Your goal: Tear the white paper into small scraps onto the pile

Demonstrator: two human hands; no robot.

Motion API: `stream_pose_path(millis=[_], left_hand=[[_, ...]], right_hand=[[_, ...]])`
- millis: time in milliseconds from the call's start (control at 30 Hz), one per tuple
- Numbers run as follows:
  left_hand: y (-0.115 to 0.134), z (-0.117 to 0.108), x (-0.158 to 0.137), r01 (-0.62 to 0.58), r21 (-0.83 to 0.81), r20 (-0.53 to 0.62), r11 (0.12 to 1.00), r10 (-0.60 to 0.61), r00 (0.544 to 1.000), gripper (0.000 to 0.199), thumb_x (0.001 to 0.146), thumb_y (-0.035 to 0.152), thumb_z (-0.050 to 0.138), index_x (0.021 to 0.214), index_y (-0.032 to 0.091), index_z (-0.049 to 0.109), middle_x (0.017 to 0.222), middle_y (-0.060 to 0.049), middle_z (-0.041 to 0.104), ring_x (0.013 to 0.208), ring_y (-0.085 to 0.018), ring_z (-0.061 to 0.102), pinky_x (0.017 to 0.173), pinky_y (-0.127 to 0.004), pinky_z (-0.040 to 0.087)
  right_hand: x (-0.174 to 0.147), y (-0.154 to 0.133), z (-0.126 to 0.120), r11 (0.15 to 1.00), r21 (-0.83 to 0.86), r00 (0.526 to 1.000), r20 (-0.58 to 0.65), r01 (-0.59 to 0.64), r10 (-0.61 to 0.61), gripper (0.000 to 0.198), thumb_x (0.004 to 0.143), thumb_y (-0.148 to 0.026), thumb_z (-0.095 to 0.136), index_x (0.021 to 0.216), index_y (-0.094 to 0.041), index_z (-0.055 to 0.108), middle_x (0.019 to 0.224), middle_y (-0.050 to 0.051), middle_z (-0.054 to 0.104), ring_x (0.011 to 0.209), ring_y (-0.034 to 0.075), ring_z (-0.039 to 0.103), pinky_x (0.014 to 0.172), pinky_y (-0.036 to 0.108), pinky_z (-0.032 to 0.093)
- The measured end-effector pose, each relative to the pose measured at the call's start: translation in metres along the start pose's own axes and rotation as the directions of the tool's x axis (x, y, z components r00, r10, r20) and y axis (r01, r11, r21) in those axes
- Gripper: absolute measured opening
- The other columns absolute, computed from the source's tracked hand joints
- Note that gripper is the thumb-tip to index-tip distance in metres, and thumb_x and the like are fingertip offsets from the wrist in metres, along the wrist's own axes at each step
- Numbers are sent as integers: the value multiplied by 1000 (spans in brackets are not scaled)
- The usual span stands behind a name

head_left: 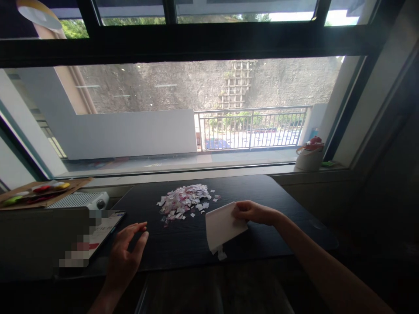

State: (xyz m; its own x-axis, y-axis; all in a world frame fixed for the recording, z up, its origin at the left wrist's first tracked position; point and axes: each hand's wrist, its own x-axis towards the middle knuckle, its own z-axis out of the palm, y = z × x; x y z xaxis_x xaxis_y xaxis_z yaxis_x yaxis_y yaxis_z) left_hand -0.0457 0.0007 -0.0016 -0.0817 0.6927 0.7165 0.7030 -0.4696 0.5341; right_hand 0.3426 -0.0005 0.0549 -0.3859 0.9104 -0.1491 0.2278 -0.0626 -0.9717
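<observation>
Black surface (176, 244) bears heaped pinkish-white paper squares (186, 200) at eleven o'clock; beyond, at two, stands a white container (308, 158). Left hand (127, 249) is released; right hand (253, 211) pinches white rectangular paper (222, 223).

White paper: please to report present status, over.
Right hand: grip closed on white paper. Left hand: grip open, nothing seen held. Paper scraps heaped on table beyond.

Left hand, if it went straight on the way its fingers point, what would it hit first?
Probably the left edge of the pile of paper pieces, across the black table. The left hand's height is hard to judge, so it might pass above.
</observation>
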Motion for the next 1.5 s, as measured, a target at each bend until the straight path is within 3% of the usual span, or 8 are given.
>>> stream_pose_path(millis=[233,567,833,900,1000,1233,1367,1500], left_hand=[[2,0,1,10,-3,11,1000,-10,1000,32,76,48,53,89,22,65,92,-6,68,96,-27,62,94,-44,47],[5,-2,1,43,-2,26,999,-43,999,31,74,50,54,86,23,65,94,-6,69,98,-27,61,95,-44,46],[4,-1,1,4,3,4,1000,-4,1000,30,75,48,54,87,23,65,90,-5,69,96,-26,62,92,-43,48],[4,-1,0,-11,9,6,1000,11,1000,30,76,47,54,88,22,65,91,-6,69,96,-26,62,92,-43,48],[3,0,0,-16,14,3,1000,16,1000,30,77,47,53,89,22,66,92,-6,69,94,-26,62,90,-43,49],[1,1,-1,8,-6,-17,1000,-8,1000,31,76,48,55,90,22,66,92,-6,70,95,-26,62,90,-43,49],[1,2,-1,15,-17,-20,1000,-15,1000,31,76,48,55,90,22,66,90,-6,69,94,-26,63,89,-43,50],[2,1,-2,31,-21,-19,999,-32,999,30,76,47,55,89,22,66,91,-6,69,96,-26,62,91,-43,49]], right_hand=[[-17,5,-9,1000,-3,1000,-2,-8,8,35,65,-44,78,79,-14,65,74,-2,64,68,12,56,65,26,42],[-38,4,-16,999,25,998,-44,-45,46,39,64,-42,78,88,-14,67,77,0,67,68,13,59,62,25,43],[-45,11,-23,998,55,997,-67,-29,32,36,66,-43,77,89,-16,70,83,3,71,75,17,65,67,28,48],[-34,15,-26,995,73,968,-245,66,-46,39,66,-48,76,88,-16,69,84,4,71,77,19,67,68,31,50],[-7,21,-29,980,42,841,-522,194,-144,45,62,-55,75,86,-18,66,83,6,71,79,23,68,70,35,52],[46,29,-30,978,-52,737,-649,204,-188,41,63,-56,72,85,-23,63,83,4,68,91,27,66,78,40,51],[41,33,-27,980,-79,755,-627,185,-193,39,63,-55,72,84,-22,64,80,3,68,87,26,66,74,40,52],[12,31,-14,982,-69,836,-515,178,-188,42,67,-56,71,85,-18,66,81,6,71,76,23,68,67,38,54]])
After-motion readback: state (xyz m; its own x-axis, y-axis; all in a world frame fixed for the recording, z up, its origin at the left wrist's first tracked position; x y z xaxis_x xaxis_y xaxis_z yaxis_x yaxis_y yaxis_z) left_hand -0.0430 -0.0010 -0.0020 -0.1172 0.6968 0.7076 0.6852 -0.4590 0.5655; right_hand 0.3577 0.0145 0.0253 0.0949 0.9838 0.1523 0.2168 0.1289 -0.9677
